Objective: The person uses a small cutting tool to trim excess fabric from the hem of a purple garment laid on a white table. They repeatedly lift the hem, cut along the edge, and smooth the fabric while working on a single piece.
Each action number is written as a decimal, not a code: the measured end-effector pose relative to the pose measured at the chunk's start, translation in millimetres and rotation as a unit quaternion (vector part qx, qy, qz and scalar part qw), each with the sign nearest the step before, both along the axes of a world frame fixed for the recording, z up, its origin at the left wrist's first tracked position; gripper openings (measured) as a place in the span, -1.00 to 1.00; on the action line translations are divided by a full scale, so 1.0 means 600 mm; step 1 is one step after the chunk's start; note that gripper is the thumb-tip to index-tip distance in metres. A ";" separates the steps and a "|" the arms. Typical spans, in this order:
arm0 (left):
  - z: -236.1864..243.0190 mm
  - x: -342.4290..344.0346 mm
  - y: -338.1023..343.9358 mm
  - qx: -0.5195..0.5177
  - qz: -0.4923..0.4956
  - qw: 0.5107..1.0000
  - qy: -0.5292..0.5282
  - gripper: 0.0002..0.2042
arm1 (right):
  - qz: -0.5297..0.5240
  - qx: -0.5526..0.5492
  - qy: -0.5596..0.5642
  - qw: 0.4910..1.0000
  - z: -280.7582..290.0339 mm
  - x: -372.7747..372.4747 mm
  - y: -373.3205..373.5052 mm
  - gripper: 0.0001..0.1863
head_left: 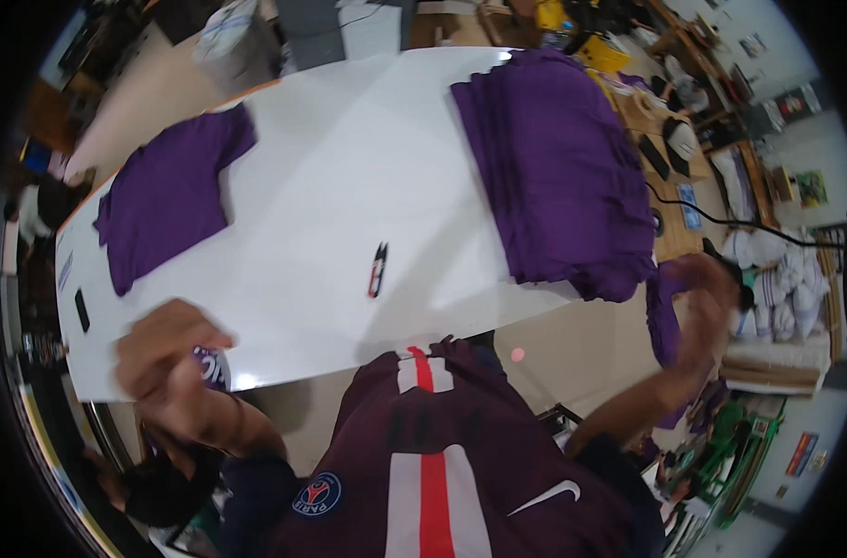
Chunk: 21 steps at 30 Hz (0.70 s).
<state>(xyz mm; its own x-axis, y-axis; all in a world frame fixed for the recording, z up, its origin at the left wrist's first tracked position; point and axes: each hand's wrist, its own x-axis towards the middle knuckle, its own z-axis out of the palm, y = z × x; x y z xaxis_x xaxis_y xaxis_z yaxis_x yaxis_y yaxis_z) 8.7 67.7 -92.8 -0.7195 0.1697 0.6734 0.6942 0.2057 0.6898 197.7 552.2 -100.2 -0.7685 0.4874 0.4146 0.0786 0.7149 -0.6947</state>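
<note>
My left hand [170,361] is over the table's near left edge, smeared by motion, its fingers seemingly bent. A purple piece with white print [211,368] shows beside its wrist; I cannot tell whether they touch. Off the table's right end is my right hand [710,296], also blurred. Purple cloth [663,321] hangs right against it, and blur hides whether the fingers grip it. A purple T-shirt [170,195] lies spread at the table's left. Thread snips [377,270] with a red and white body rest near the middle front. At the right sits a thick stack of purple garments [567,172].
The white table [349,167] curves across in front of me. A small black object [82,310] lies at its left end. Beyond the right end stand a brown bench [679,237] and a black cable [721,221]. Other people [158,493] are at the lower left.
</note>
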 end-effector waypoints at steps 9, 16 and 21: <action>0.030 0.066 0.278 0.242 -0.670 0.636 -0.296 -0.34 | -0.223 -0.336 -0.167 0.900 -0.432 -0.041 0.017 -0.64; 0.108 0.125 0.363 0.334 -0.716 0.591 -0.164 -0.38 | -0.217 -0.299 -0.133 0.920 -0.497 -0.028 0.028 -0.59; 0.119 0.144 0.391 0.323 -0.652 0.675 -0.123 -0.41 | -0.215 -0.322 -0.153 0.909 -0.494 -0.026 0.020 -0.54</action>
